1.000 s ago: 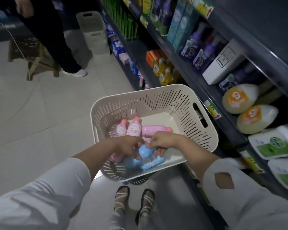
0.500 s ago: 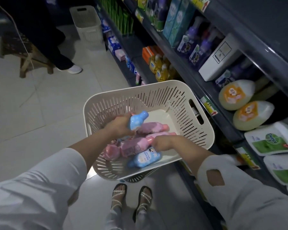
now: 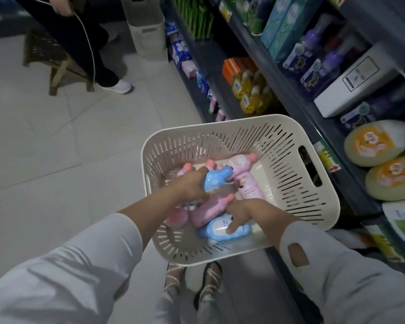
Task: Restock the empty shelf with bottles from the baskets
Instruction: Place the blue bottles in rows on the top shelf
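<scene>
A cream slatted basket (image 3: pixel 290 141) is below me, beside the dark shelving (image 3: pixel 292 94). Inside it lie several pink bottles (image 3: pixel 242 163) and blue ones. My left hand (image 3: pixel 188 184) grips a blue bottle (image 3: pixel 214 180), raised above the pile with its cap pointing right. My right hand (image 3: pixel 242 212) reaches into the near side of the basket. Its fingers curl over a second blue bottle (image 3: pixel 216 231) that lies on the basket floor. A pink bottle (image 3: pixel 209 210) lies between my hands.
The shelves on the right hold yellow bottles (image 3: pixel 248 94), purple bottles (image 3: pixel 313 57) and pale tubs (image 3: pixel 374 143). A second cream basket (image 3: pixel 147 31) stands by the shelving further down the aisle. A person (image 3: pixel 98 59) stands by a wooden stool (image 3: pixel 54 64) at upper left. My sandalled feet (image 3: pixel 208 284) are under the basket.
My left hand has lifted a blue bottle up out of the pile. My right hand has shifted from the pink bottles onto the other blue bottle.
</scene>
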Tool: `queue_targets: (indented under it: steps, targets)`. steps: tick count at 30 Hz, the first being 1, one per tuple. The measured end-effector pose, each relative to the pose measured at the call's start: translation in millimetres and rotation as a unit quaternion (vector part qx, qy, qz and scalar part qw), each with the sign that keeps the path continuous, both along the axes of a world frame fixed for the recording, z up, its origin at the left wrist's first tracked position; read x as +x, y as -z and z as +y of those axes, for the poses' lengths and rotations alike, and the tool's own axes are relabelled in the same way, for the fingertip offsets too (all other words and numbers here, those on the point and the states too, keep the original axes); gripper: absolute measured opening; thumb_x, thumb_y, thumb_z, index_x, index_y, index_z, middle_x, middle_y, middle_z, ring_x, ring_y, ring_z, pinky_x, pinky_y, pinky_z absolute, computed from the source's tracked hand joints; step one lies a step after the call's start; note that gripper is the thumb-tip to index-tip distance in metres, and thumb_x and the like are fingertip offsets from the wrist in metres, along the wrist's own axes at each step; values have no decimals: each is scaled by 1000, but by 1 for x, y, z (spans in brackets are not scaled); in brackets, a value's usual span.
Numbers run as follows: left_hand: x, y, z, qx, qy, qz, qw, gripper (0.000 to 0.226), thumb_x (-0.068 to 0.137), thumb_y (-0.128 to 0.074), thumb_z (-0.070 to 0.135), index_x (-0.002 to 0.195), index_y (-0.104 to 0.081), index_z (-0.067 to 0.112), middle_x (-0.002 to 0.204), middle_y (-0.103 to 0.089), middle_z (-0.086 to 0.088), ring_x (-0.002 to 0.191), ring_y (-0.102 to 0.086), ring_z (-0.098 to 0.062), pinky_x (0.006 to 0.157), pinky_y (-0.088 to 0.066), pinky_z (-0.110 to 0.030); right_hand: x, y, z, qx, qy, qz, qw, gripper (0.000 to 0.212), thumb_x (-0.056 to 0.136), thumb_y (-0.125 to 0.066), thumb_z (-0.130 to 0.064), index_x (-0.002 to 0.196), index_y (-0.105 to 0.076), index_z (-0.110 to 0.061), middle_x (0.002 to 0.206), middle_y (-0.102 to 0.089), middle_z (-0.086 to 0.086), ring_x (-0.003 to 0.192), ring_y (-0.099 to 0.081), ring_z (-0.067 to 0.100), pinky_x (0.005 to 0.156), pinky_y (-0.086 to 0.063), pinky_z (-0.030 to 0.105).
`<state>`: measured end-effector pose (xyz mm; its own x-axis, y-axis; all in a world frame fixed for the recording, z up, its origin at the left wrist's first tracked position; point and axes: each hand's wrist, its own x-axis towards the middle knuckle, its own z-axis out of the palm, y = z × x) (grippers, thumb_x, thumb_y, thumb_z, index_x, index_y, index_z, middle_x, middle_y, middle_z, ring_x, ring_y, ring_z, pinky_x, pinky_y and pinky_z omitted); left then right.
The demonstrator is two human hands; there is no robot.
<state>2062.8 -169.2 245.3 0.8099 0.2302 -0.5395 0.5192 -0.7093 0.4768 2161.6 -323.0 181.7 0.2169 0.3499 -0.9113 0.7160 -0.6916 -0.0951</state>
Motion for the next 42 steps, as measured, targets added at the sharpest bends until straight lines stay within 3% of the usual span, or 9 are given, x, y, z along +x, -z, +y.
queue_targets:
  steps: [5,10,15,22,27,30,33,37,42]
  targets:
    - [6,-7,-1,-25,0,-5,1000,66,78,-72,26,133,-38,14,118,-56,-13,108,-52,-29,81,-40,-30,7,-21,4,31,18,85,996,56,81,-75,-19,130,-50,-6,130,-54,8,110,-50,13,76,-35,16]
    - [26,-42,4,-12,32,-28,999,67,77,-72,22,134,-39,11,123,-59,-14,110,-56,-29,85,-43,-30,21,-67,-6,68,13,23,997,48,80,-75,-22,120,-56,-4,102,-57,6,91,-52,17,69,-39,22]
    - [63,-97,-3,-18,56,-123,991,66,76,-74,23,133,-42,11,125,-57,-11,113,-54,-28,92,-43,-33,46,-142,-38,205,173,-41,962,50,78,-76,-22,122,-56,-7,115,-63,11,94,-59,24,80,-47,31]
    - [107,-172,-40,-93,45,-252,962,60,77,-73,22,127,-39,16,107,-51,-2,95,-50,-20,77,-38,-28,61,-216,-115,383,441,-69,809,49,73,-81,-23,114,-55,-15,103,-64,6,96,-63,23,86,-51,38]
    - [137,-218,-98,-167,62,-304,936,61,77,-75,24,126,-40,14,109,-54,-2,98,-54,-22,77,-42,-30,54,-248,-185,512,578,-65,632,42,67,-81,-21,102,-57,-19,99,-64,6,86,-63,17,78,-53,31]
    - [147,-238,-146,-248,84,-313,913,56,71,-79,25,115,-45,20,104,-59,1,94,-59,-20,73,-48,-30,46,-270,-229,560,616,-53,551,40,73,-78,-12,107,-56,-13,99,-65,7,82,-64,18,68,-55,26]
    - [152,-258,-202,-322,120,-318,884,48,65,-76,28,104,-48,29,100,-61,5,92,-62,-16,78,-52,-33,36,-290,-275,601,637,-42,481,45,73,-73,-13,115,-57,-11,103,-67,7,88,-65,21,78,-55,34]
    - [157,-283,-276,-383,166,-320,851,40,81,-72,17,113,-49,23,102,-62,3,93,-64,-16,75,-55,-31,26,-311,-332,643,640,-66,416,37,76,-69,-9,112,-58,-11,105,-67,8,90,-66,20,81,-55,35]
    - [164,-303,-339,-418,203,-320,826,44,81,-72,15,118,-50,23,107,-64,2,96,-66,-17,75,-56,-30,17,-336,-382,684,637,-111,337,40,83,-66,-1,118,-54,-17,110,-67,2,100,-65,20,87,-55,41]
